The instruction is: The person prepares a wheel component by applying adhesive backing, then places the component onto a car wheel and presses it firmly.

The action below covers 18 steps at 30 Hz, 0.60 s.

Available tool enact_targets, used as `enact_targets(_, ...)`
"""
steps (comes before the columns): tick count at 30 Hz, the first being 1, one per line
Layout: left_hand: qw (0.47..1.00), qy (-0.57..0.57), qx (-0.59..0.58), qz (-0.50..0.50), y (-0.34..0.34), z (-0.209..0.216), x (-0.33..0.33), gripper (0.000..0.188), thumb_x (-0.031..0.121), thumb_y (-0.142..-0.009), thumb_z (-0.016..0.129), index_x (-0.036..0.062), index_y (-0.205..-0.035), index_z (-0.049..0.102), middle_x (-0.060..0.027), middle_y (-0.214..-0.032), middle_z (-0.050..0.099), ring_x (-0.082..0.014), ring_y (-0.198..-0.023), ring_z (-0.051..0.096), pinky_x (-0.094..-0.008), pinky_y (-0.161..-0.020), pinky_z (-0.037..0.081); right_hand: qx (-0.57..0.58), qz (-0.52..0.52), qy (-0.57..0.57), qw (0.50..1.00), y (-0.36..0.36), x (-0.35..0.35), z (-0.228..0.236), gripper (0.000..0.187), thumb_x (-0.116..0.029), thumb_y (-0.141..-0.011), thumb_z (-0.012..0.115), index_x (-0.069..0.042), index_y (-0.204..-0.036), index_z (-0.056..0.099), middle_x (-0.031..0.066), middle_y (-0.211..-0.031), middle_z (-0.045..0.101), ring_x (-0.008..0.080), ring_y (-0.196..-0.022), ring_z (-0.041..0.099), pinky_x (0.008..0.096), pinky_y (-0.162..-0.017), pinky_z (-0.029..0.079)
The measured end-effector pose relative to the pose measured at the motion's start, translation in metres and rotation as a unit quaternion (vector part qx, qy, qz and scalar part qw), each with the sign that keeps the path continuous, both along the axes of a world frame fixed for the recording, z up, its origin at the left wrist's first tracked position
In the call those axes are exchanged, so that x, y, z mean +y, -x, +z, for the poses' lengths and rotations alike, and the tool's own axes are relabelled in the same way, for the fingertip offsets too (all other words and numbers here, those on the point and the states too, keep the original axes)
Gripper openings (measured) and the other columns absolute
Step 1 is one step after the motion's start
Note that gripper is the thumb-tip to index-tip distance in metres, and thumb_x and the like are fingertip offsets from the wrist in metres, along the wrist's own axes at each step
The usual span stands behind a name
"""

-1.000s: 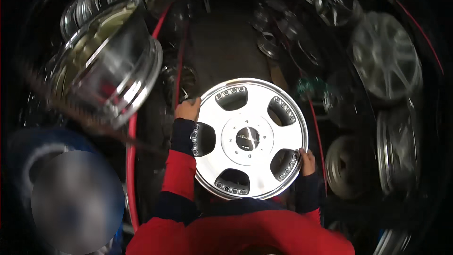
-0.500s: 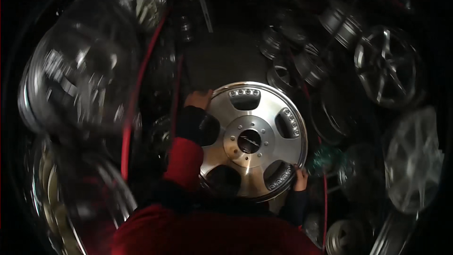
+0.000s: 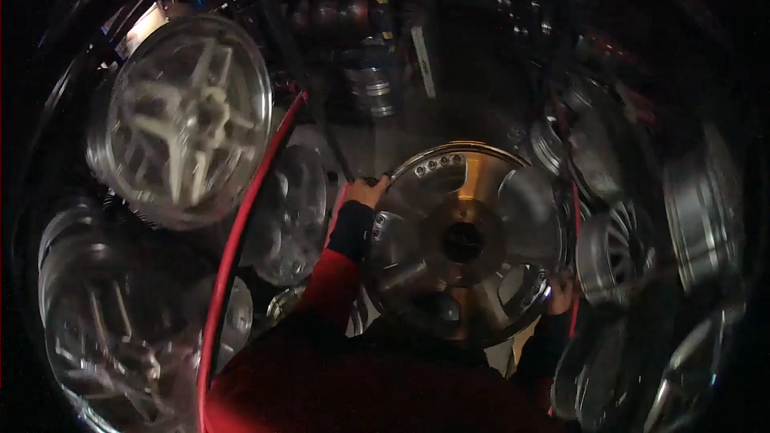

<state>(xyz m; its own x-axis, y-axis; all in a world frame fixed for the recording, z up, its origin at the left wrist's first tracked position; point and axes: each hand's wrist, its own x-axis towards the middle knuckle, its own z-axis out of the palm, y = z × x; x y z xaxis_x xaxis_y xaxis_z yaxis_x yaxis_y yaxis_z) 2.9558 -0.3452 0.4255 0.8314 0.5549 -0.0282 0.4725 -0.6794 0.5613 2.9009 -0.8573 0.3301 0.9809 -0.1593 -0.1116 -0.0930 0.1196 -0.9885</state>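
A large silver wheel rim (image 3: 469, 273) with a dark centre cap fills the space before my chest, its face toward me. Its polished lip has small bolts along the window openings. My left hand (image 3: 369, 192) grips the upper left edge, fingers closed over the lip. Lower down on the opposite side, my right hand (image 3: 562, 292) is closed on the rim's right edge; shadow hides part of its fingers. Both arms wear red sleeves with dark cuffs.
At the left, a plastic-wrapped spoked wheel rim (image 3: 196, 124) sits above more rims (image 3: 112, 345). A red rail (image 3: 245, 216) runs up beside them. Further wheel rims (image 3: 696, 208) line the right side. Ahead lies a dark aisle with a pale strip (image 3: 423, 62).
The rim and both my hands have shifted right in the picture, and the rim has turned. The view has swung, showing more of the left-hand wheels. My grip stays on it.
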Motion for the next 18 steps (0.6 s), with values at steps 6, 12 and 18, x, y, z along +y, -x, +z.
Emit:
enact_targets(6,0.999,0.002,-0.014,0.030,-0.173,-0.017,0.080,0.068,0.063,-0.083,0.055,0.0011,-0.109,0.070,-0.0248,-0.108,0.067,-0.0406,-0.104,0.063,-0.0458,-0.093,0.048,0.013,0.085,0.235,0.968,-0.247,0.086,-0.006,0.063,-0.039,-0.083,0.072,0.000,-0.129,0.054,0.0218,-0.126,0.055,0.0306,-0.114,0.053,0.0399,-0.096,0.042)
enact_targets(12,0.999,0.014,-0.015,0.039,-0.312,-0.012,0.167,0.056,0.054,-0.086,0.058,0.0038,-0.109,0.070,-0.0216,-0.100,0.070,-0.0389,-0.096,0.066,-0.0445,-0.087,0.052,0.066,0.146,0.409,0.899,-0.413,0.186,0.023,0.064,-0.040,-0.088,0.067,0.005,-0.130,0.052,0.0281,-0.127,0.053,0.0375,-0.116,0.053,0.0424,-0.098,0.043)
enact_targets(18,0.988,0.020,-0.004,0.151,-0.376,-0.011,0.282,0.053,0.052,-0.087,0.057,0.0059,-0.110,0.070,-0.0202,-0.101,0.070,-0.0374,-0.097,0.067,-0.0440,-0.087,0.052,-0.018,0.293,0.121,0.948,-0.595,0.327,0.018,0.058,-0.031,-0.081,0.072,0.003,-0.124,0.054,0.0166,-0.120,0.059,0.0247,-0.109,0.056,0.0378,-0.096,0.043)
